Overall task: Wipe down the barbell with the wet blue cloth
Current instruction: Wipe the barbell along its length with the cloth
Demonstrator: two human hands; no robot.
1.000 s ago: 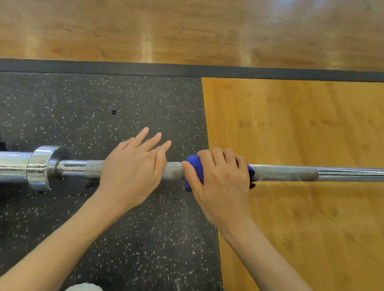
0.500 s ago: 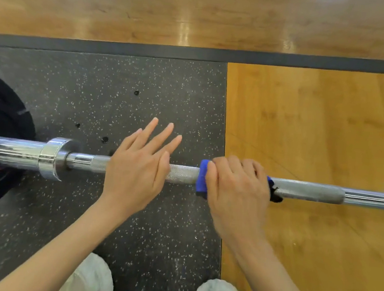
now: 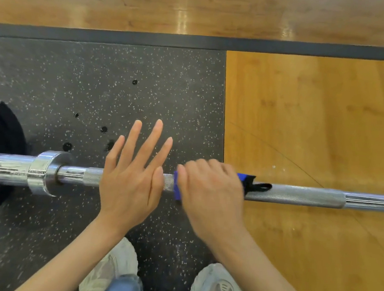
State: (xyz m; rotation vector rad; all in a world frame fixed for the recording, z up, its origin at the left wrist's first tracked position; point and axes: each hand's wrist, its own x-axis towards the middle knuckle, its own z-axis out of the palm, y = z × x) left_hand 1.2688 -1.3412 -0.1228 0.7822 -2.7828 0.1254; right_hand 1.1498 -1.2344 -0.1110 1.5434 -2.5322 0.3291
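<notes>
Head view: blue cloth (image 3: 177, 188) mostly hidden under blurred right hand (image 3: 210, 191).

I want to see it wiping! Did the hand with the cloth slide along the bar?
Yes. The right hand with the cloth slid left along the bar, from astride the mat edge to mostly over the mat, nearer the collar.
</notes>
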